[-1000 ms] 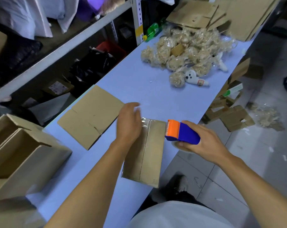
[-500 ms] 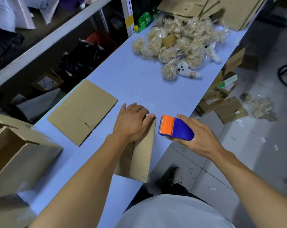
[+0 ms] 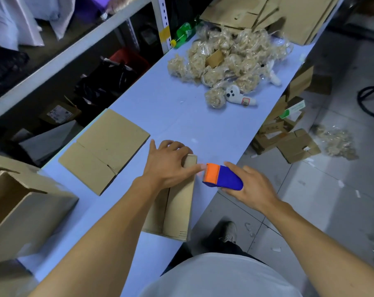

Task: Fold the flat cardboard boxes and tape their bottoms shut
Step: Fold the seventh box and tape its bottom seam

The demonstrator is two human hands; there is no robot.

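A small folded cardboard box (image 3: pixel 177 209) lies on the pale blue table (image 3: pixel 171 112), near its right edge. My left hand (image 3: pixel 168 162) grips the box's far end, fingers curled over the top and thumb along the side. Right beside it, my right hand (image 3: pixel 249 186) holds an orange and blue tape dispenser (image 3: pixel 221 176), its orange end close to my left thumb. A flat unfolded cardboard box (image 3: pixel 105 148) lies on the table to the left.
Open folded boxes (image 3: pixel 18 209) stand at the near left. A heap of bagged straw-coloured items (image 3: pixel 226 61) with a white plush toy (image 3: pixel 238 96) fills the far table, flat cardboard (image 3: pixel 287 16) behind it. Cardboard scraps (image 3: pixel 289 136) litter the floor at right. Shelving runs along the left.
My left hand slid from the box's taped face to its far end and tipped the box onto its side. The tape dispenser came off the box and stayed beside it.
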